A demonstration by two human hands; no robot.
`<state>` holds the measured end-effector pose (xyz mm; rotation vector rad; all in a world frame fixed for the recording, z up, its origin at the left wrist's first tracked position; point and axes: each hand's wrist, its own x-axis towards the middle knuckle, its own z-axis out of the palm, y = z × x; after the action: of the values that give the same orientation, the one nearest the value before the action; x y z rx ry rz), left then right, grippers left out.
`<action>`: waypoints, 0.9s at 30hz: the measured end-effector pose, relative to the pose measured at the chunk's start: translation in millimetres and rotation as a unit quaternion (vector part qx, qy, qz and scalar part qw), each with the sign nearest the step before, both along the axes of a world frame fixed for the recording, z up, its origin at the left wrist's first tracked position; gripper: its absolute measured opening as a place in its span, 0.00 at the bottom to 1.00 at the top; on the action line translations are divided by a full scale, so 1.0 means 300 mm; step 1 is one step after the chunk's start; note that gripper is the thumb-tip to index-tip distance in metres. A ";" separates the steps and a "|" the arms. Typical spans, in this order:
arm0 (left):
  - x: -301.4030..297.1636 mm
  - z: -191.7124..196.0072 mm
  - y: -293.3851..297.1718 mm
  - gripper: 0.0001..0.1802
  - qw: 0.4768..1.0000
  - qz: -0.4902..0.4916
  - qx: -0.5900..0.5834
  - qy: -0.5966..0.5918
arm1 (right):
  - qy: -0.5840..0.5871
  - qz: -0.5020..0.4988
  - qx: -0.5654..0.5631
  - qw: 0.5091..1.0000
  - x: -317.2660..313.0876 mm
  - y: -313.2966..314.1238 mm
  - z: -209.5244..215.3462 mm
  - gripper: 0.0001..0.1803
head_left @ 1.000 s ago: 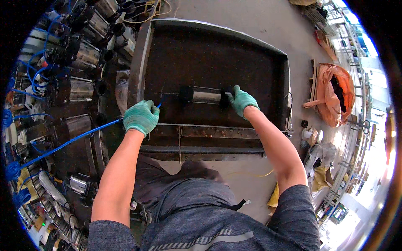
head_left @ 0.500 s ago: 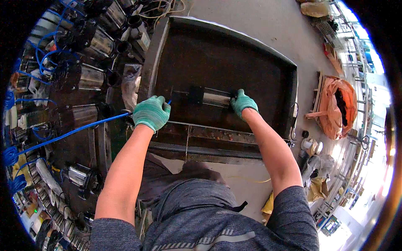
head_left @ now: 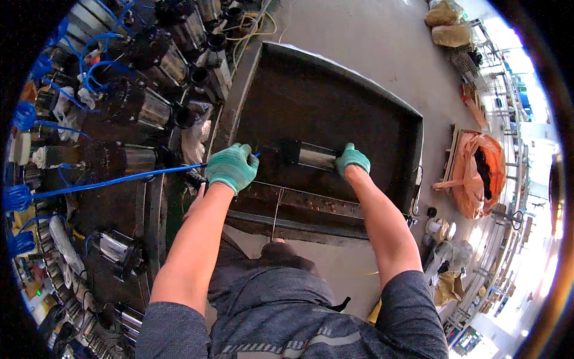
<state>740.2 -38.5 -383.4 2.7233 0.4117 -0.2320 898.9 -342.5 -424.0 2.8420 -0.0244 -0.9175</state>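
Note:
My left hand (head_left: 232, 167), in a green knit glove, is closed round the end of a blue hose (head_left: 137, 177). A thin blue tip (head_left: 257, 155) pokes out past its fingers, toward a silver metal cylinder (head_left: 317, 157) with dark end parts. The cylinder lies on its side in a large dark tray (head_left: 251, 84). My right hand (head_left: 353, 160), gloved likewise, grips the cylinder's right end; its fingertips are partly hidden. The cylinder's dark left end blends into the tray floor.
Several similar metal cylinders (head_left: 154, 110) with black ends crowd the left side, among blue hoses and plastic bags. A ledge with small debris (head_left: 305, 200) runs along the tray's near side. An orange sack (head_left: 478, 173) stands on the right by racks.
The whole view has shifted, so the tray and cylinder sit lower in the picture. Both hands keep their grips. The thin rod seen at the cylinder's left end before is hard to make out now.

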 end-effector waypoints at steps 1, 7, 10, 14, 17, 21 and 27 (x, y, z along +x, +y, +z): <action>0.004 -0.001 0.005 0.11 1.000 0.010 -0.014 -0.022 | 0.000 0.008 -0.004 1.000 0.007 -0.005 0.019 0.28; -0.013 -0.091 0.114 0.13 0.910 0.198 -0.257 -0.258 | -0.037 0.078 -0.020 0.996 -0.020 -0.005 0.375 0.29; -0.021 -0.016 0.202 0.13 0.811 0.296 -0.422 -0.276 | -0.089 0.100 0.034 0.990 -0.051 -0.098 0.501 0.30; -0.110 0.326 0.189 0.11 0.709 0.322 -0.567 -0.269 | -0.136 0.146 0.146 0.969 -0.167 -0.195 0.708 0.15; -0.205 0.455 0.244 0.13 0.710 0.354 -0.535 -0.290 | -0.140 0.138 0.182 0.963 -0.239 -0.207 0.770 0.12; -0.310 0.569 0.277 0.15 0.730 0.350 -0.530 -0.254 | -0.108 0.126 0.283 0.944 -0.341 -0.218 0.751 0.10; -0.444 0.561 0.271 0.16 0.716 0.399 -0.514 -0.253 | -0.080 0.115 0.313 0.939 -0.501 -0.195 0.646 0.08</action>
<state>606.9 42.7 -215.0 1.2452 0.8930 0.4134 748.6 -401.1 -230.3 3.3752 0.6872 -0.7376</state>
